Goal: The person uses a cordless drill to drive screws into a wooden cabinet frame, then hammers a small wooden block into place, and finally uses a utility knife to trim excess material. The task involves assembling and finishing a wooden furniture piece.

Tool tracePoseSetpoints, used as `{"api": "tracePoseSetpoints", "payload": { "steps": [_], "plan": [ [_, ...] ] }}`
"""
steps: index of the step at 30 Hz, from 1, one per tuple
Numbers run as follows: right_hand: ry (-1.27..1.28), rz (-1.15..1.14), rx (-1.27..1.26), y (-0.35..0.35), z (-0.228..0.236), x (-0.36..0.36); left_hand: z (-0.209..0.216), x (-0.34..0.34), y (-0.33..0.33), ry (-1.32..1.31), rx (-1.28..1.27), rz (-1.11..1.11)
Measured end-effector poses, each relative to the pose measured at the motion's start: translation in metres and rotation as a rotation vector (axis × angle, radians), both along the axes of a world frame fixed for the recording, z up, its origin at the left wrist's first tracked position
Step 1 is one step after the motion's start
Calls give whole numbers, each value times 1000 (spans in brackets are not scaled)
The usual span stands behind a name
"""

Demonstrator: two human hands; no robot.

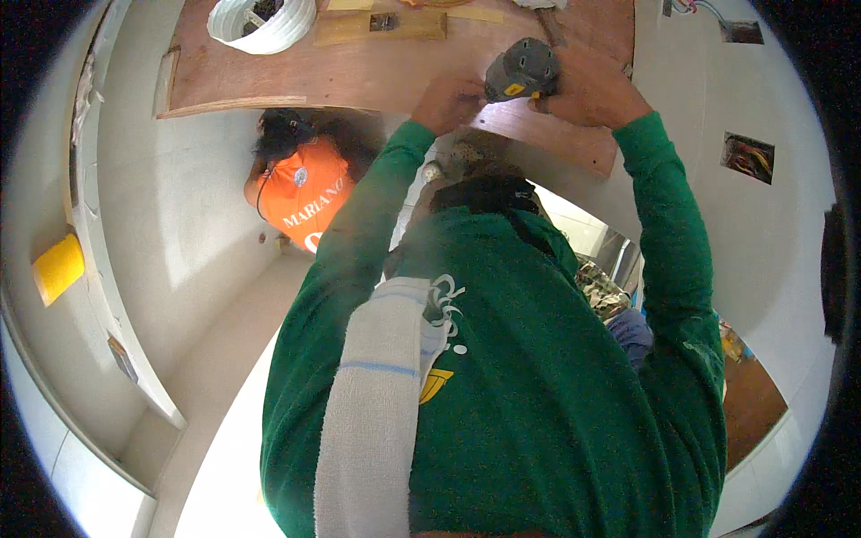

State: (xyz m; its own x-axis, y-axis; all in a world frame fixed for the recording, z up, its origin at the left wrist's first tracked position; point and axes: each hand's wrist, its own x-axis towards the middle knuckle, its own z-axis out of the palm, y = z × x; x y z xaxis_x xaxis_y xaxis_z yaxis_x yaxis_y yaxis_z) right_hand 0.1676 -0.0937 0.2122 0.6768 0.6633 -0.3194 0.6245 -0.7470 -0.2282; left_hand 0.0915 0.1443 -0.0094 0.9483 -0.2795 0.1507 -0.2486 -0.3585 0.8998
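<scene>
A dark grey cordless drill (522, 70) with a yellow label is held over the reddish wooden board (377, 72), a patch of light falling on the wood beside it. My right hand (587, 85) is closed around the drill from its right side. Just left of the tool, my left hand (448, 103) has its fingers drawn together by the board's near edge. Whatever it pinches is hidden. Both forearms are in green sleeves, and a white towel (372, 403) hangs down over my front.
On the board's far side sit a white tub (262, 27) with dark contents and a wood strip (381, 27) bearing a small metal piece. Below its near edge is another person in an orange shirt (309, 184). Open wall boxes (749, 159) with wires are at right.
</scene>
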Motion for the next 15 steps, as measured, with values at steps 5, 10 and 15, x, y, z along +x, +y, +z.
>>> {"api": "tracePoseSetpoints", "payload": {
  "steps": [5, 10, 15],
  "plan": [
    [-96, -1, 181, -1, -7, 0, 1, 5, 3, -56, 28, -29],
    [-243, 85, 284, 1, -5, 15, 8, 9, 2, -171, 99, -9],
    [-40, 87, 40, 2, 7, 14, 10, 11, 3, -57, 129, 3]
  ]
}}
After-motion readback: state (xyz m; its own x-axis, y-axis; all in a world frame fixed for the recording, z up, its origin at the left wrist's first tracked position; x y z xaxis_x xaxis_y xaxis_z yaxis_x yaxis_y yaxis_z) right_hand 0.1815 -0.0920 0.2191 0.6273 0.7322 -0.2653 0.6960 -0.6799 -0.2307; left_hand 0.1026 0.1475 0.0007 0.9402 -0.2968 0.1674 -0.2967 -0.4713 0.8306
